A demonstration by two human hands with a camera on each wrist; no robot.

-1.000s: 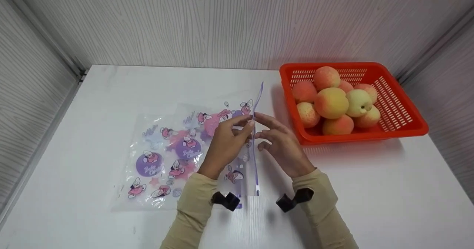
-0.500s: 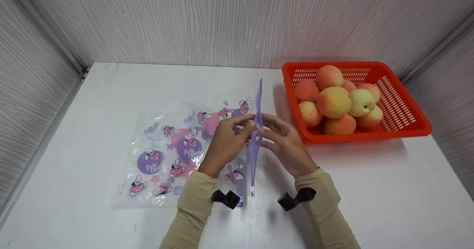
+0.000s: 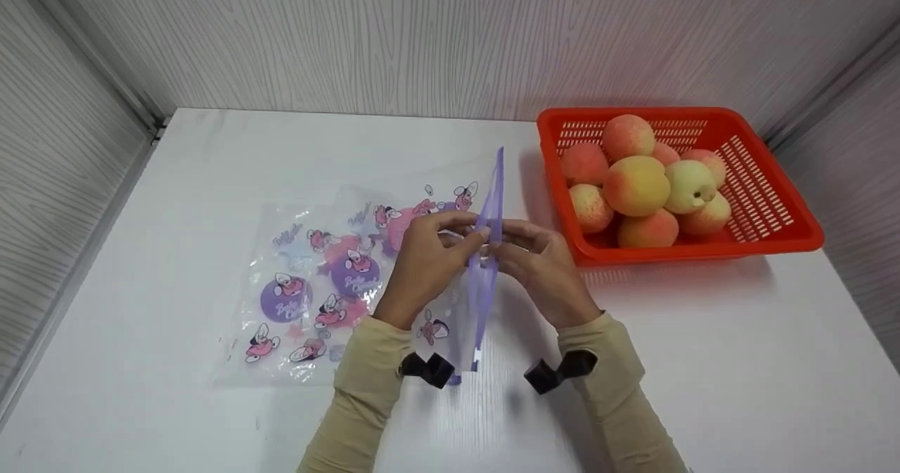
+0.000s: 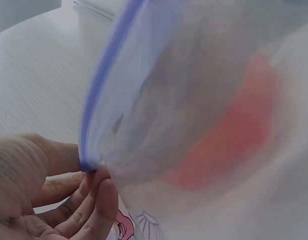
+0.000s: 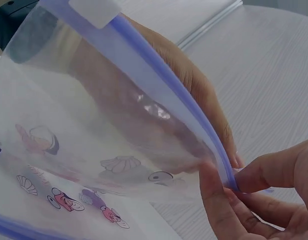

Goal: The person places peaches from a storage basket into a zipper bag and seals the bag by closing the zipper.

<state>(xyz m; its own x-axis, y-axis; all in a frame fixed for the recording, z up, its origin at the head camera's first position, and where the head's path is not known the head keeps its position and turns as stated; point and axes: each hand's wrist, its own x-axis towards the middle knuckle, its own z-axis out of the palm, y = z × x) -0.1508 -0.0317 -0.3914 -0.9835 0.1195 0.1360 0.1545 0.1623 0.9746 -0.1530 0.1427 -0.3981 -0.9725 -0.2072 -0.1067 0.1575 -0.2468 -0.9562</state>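
A clear zip bag [image 3: 464, 195] printed with pink cartoon figures stands with its purple zip edge [image 3: 500, 178] raised between both hands. My left hand [image 3: 429, 255] pinches the left lip of that edge between thumb and fingers. My right hand [image 3: 552, 273] pinches the opposite lip, and the mouth is parted in a narrow gap. A white slider [image 5: 96, 10] sits on the zip in the right wrist view. Through the film in the left wrist view, a blurred red patch [image 4: 234, 135] shows. Another printed zip bag [image 3: 285, 301] lies flat, partly overlapped by the held one.
To the right of the hands stands a red plastic basket [image 3: 703, 254] with several peaches [image 3: 636, 186] piled in it. The white table [image 3: 176, 262] meets a grey wood-grain panel [image 3: 337, 44] at the back.
The right fingers have closed on the zip edge, where they were loosely spread before. The two purple lips have come apart into a narrow opening. The basket has stayed put.
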